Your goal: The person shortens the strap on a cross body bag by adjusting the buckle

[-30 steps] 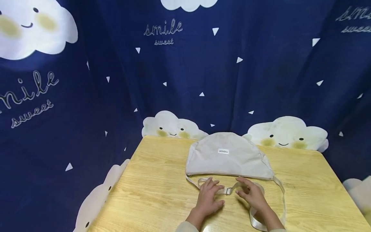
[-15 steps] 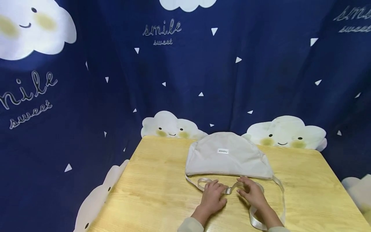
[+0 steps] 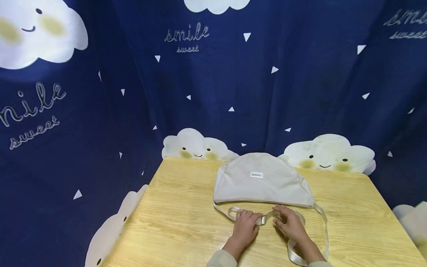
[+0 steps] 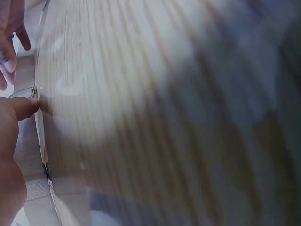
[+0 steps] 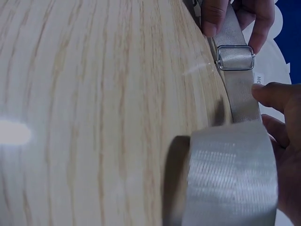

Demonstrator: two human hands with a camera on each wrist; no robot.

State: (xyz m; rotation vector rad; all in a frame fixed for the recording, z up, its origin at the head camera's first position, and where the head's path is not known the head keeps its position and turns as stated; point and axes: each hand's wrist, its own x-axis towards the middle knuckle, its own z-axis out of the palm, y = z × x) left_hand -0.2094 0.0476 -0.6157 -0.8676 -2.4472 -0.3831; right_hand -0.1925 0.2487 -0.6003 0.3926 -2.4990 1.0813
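Observation:
A pale beige shoulder bag (image 3: pixel 263 187) lies on the table, its curved side away from me and its strap (image 5: pixel 230 179) looping toward me. The left hand (image 3: pixel 246 228) pinches the strap just left of its metal slider buckle (image 5: pixel 218 57), thumb on the near edge and fingers on the far edge. On the other side of the buckle, the right hand (image 3: pixel 291 224) has its fingers loosely bent, with a fingertip at the strap's far edge and a gap between thumb and forefinger. Part of the strap is hidden behind the right hand.
The wooden table (image 3: pixel 180 207) has glossy wood grain. A dark blue curtain (image 3: pixel 213 81) printed with clouds and small triangles hangs behind it and along the left. A white label (image 3: pixel 256 175) sits on the bag's front.
The left hand has moved slightly right along the strap toward the buckle, and its spread fingers have closed onto the strap. The right hand has hardly moved; the bag lies still.

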